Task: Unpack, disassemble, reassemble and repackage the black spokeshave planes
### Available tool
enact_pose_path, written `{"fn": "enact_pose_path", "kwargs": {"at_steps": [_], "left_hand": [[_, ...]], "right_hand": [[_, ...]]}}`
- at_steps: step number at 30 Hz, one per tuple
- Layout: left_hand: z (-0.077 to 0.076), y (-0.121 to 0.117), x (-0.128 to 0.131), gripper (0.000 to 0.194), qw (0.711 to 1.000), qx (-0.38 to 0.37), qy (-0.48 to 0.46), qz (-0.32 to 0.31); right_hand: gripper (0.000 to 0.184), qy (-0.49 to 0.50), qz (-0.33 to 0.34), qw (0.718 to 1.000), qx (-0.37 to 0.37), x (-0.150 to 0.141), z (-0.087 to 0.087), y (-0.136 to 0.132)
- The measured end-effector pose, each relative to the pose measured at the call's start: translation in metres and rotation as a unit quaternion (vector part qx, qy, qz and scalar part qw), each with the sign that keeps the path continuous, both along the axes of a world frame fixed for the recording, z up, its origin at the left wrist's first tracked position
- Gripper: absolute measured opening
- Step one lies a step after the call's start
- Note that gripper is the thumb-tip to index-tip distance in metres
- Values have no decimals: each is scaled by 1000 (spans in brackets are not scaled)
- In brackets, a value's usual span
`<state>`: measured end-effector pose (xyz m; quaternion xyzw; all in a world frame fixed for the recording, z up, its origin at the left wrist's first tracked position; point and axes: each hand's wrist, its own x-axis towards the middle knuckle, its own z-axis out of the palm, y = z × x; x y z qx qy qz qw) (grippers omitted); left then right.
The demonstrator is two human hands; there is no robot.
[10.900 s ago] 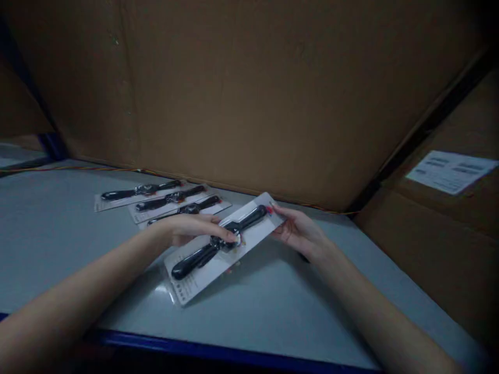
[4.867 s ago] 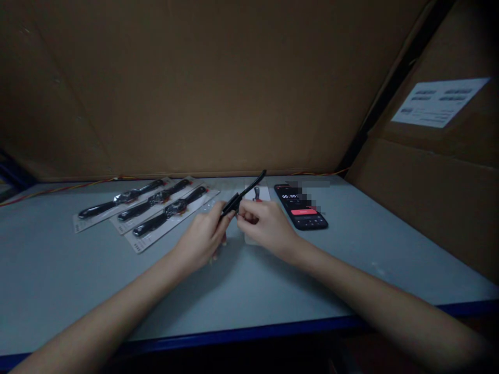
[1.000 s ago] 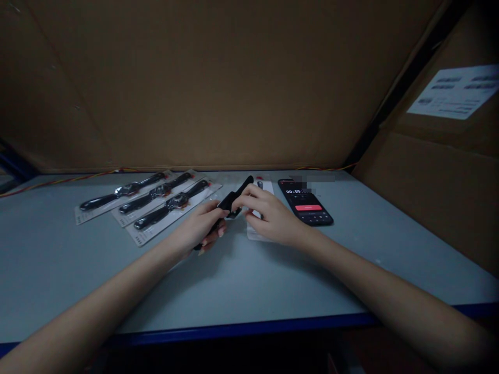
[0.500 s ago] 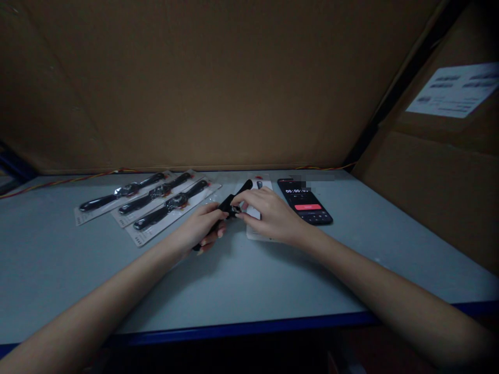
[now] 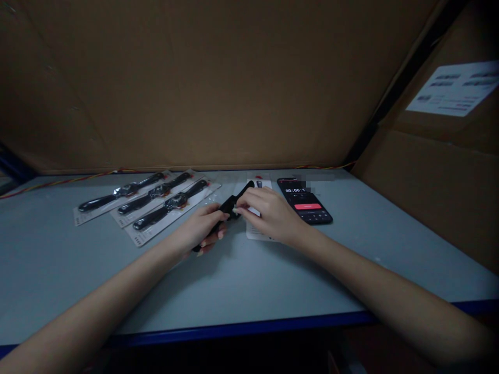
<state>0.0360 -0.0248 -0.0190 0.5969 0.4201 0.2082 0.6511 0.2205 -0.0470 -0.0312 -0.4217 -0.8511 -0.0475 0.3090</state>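
Observation:
A black two-handled tool that looks like a spokeshave [image 5: 228, 204] is held aslant just above the table. My left hand [image 5: 206, 227] is wrapped round its near handle, thumb on top. The far handle sticks up and away to the right. At the tool's middle, the thumb and fingers of my right hand [image 5: 263, 210] are pinched together on a small part that they mostly hide. Under and behind my right hand lies a white backing card [image 5: 259, 235], partly covered.
Three carded spokeshaves in clear plastic [image 5: 170, 210] lie side by side on the left. A phone [image 5: 306, 202] showing a timer lies right of my hands. Cardboard [image 5: 234, 88] walls the back and right side. A blue edge [image 5: 241, 333] runs along the table front.
My right fingers have shifted slightly at the tool's middle and closed in more tightly. The left hand keeps its grip in the same place. The phone's timer has advanced.

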Motion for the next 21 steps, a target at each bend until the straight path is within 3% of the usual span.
{"fn": "enact_pose_path", "kwargs": {"at_steps": [13, 18, 21], "left_hand": [[-1, 1, 0, 5, 1000, 6, 5, 4], [-2, 3, -1, 4, 1000, 7, 14, 4], [-2, 3, -1, 3, 1000, 9, 14, -1]], "right_hand": [[18, 38, 72, 996, -39, -3, 1, -4], [10, 74, 16, 996, -38, -3, 1, -4], [10, 44, -11, 998, -35, -2, 0, -3]]}}
